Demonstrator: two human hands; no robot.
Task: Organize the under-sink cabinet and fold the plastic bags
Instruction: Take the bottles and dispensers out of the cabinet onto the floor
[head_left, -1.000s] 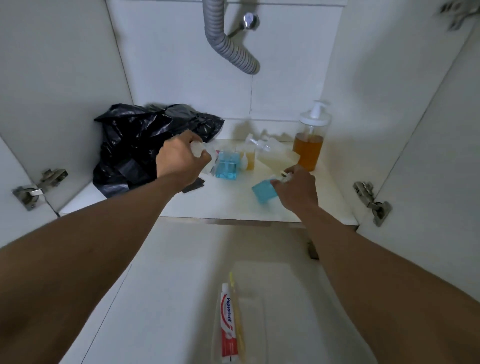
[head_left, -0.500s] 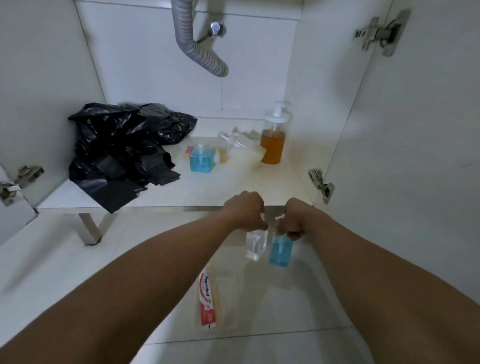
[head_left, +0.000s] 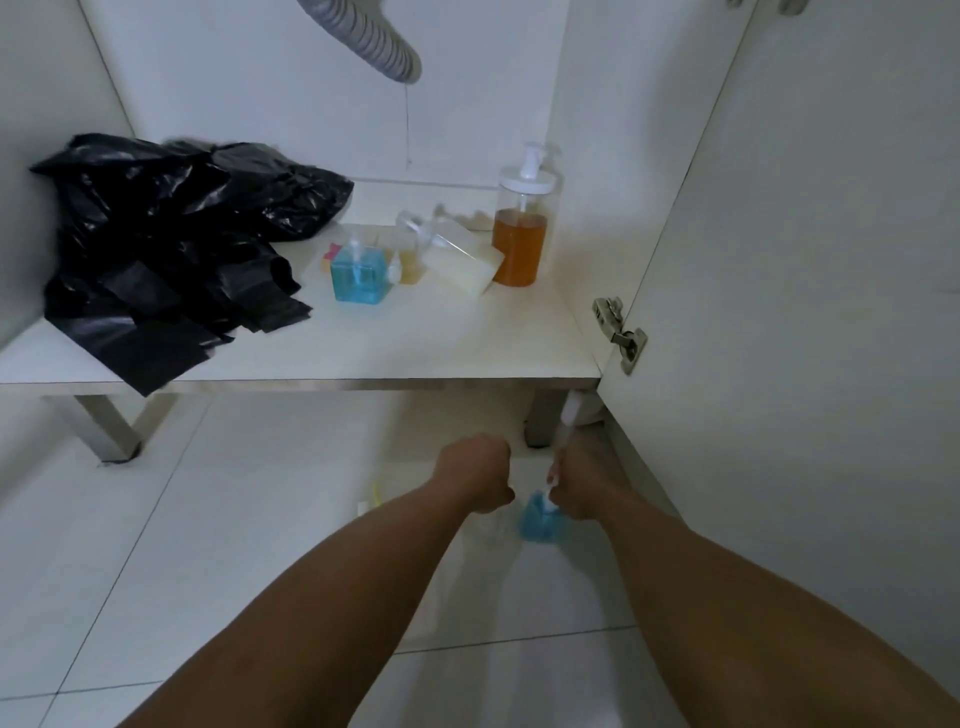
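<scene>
Left hand (head_left: 475, 480) curled, grasp too blurred to tell; right hand (head_left: 579, 486) grips blue pump bottle (head_left: 537, 522) over tiled floor (head_left: 208, 519); drain hose (head_left: 363, 41) cut off overhead.

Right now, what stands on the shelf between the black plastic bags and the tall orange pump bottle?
In the head view: a square blue bottle, a small yellowish bottle and a pale rectangular container lying nearest the orange pump bottle.

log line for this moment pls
left hand: grips clear bottle | right hand: grips blue bottle | both near floor | black bags crumpled on shelf
</scene>
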